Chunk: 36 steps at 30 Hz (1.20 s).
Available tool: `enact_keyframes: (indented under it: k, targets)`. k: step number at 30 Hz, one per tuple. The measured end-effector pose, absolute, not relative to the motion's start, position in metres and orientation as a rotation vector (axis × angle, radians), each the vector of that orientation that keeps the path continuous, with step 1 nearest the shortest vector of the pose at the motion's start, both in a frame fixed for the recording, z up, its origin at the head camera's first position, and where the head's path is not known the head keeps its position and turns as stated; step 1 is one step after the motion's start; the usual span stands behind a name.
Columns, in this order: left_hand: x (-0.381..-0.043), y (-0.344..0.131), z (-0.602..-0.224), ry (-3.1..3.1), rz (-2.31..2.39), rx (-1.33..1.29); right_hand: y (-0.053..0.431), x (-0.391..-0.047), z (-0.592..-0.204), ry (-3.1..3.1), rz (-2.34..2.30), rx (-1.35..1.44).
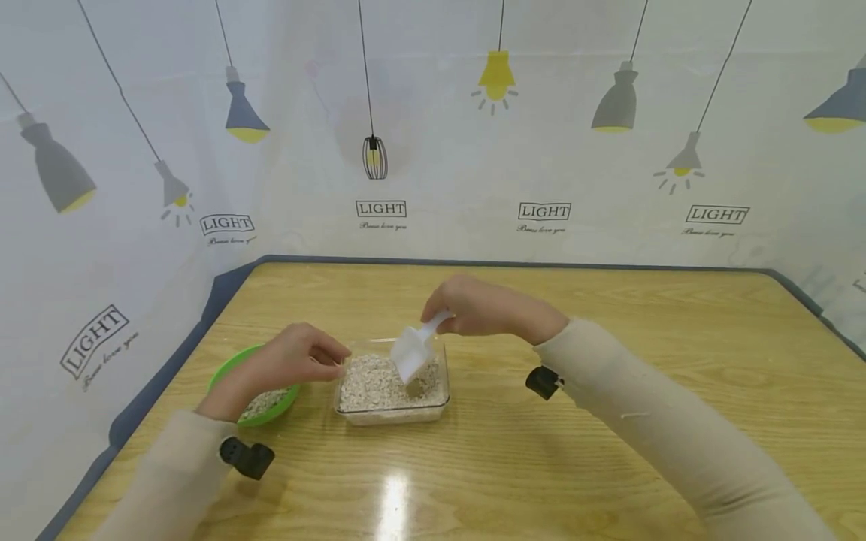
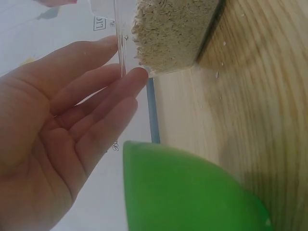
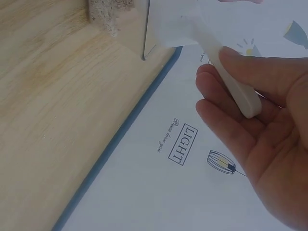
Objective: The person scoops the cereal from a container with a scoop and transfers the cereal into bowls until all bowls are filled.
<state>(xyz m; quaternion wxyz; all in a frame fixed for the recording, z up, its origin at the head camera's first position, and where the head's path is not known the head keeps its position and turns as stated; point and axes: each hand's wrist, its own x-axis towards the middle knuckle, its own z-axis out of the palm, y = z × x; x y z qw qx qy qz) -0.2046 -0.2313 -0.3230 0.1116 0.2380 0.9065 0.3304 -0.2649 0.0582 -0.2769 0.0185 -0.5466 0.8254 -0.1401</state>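
A clear rectangular container [image 1: 392, 413] filled with rolled oats [image 1: 368, 383] stands on the table. My left hand [image 1: 298, 357] pinches its left rim, the thumb at the rim and fingertips [image 2: 137, 77] against the outer wall. The handle of a white scoop [image 1: 411, 353] is held between thumb and fingers of my right hand [image 1: 473, 306]. The scoop tilts downward over the right part of the oats, where a hollow shows. Under my left forearm sits a green bowl [image 1: 274, 413] with oats inside, partly hidden; its outer side fills the bottom of the left wrist view.
The wooden table [image 1: 541, 466] has a dark blue edge at the back and left. White curtain-like sheeting [image 1: 460, 158] printed with lamps stands behind it. A few loose flakes lie on the wood beside the container in the left wrist view.
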Motion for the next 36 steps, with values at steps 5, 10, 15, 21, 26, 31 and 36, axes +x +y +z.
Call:
enact_keyframes:
  k: [5, 10, 15, 21, 26, 31, 36]
  targets:
    - [-0.206, -0.231, -0.325, 2.665, 0.962, 0.704, 0.056, -0.265, -0.277, 2.558, -0.383, -1.643]
    - [-0.207, -0.231, -0.326, 2.664, 0.953, 0.717, 0.053, -0.267, -0.279, 2.553, -0.347, -1.577]
    - [-0.209, -0.231, -0.326, 2.661, 0.96, 0.715, 0.051, -0.269, -0.282, 2.539, -0.339, -1.568]
    - [-0.21, -0.231, -0.327, 2.666, 0.97, 0.717, 0.05, -0.269, -0.288, 2.541, -0.35, -1.53]
    - [-0.21, -0.232, -0.327, 2.66, 0.989, 0.708, 0.048, -0.27, -0.293, 2.538, -0.368, -1.565]
    - [-0.21, -0.233, -0.326, 2.652, 1.011, 0.681, 0.045, -0.271, -0.296, 2.529, -0.377, -1.59]
    - [-0.21, -0.234, -0.326, 2.645, 1.025, 0.665, 0.039, -0.269, -0.296, 2.522, -0.396, -1.591]
